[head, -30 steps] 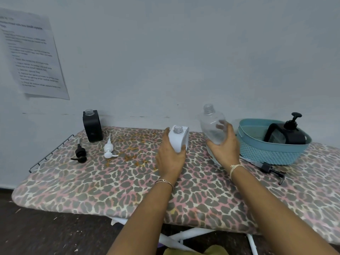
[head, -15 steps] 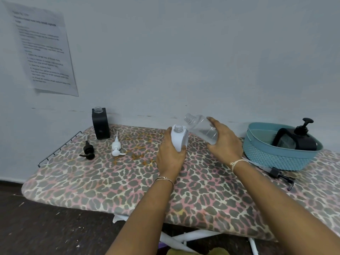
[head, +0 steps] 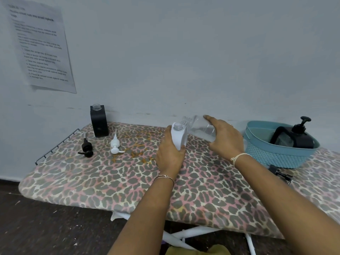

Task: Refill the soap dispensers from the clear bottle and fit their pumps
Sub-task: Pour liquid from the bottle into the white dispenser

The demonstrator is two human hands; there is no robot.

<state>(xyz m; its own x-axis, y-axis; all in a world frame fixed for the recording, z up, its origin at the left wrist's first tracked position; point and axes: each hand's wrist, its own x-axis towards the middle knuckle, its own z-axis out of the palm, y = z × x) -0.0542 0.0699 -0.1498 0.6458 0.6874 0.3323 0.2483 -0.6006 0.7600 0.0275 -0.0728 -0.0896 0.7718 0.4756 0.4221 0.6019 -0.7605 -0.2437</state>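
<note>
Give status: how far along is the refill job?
Looks done: pumped black dispenser in the basket. In hand: left hand holds white dispenser, right hand tips clear bottle at its neck. Left: open black dispenser, black pump, white pump unfitted.

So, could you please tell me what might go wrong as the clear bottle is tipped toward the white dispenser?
Spill: the tilted clear plastic bottle points at the narrow open neck of the white square dispenser with no funnel, so liquid could miss and soak the leopard-print fabric cover. Tip-over: only the left hand steadies the dispenser; a nudge from the right hand, holding the bottle, might topple it.
</note>
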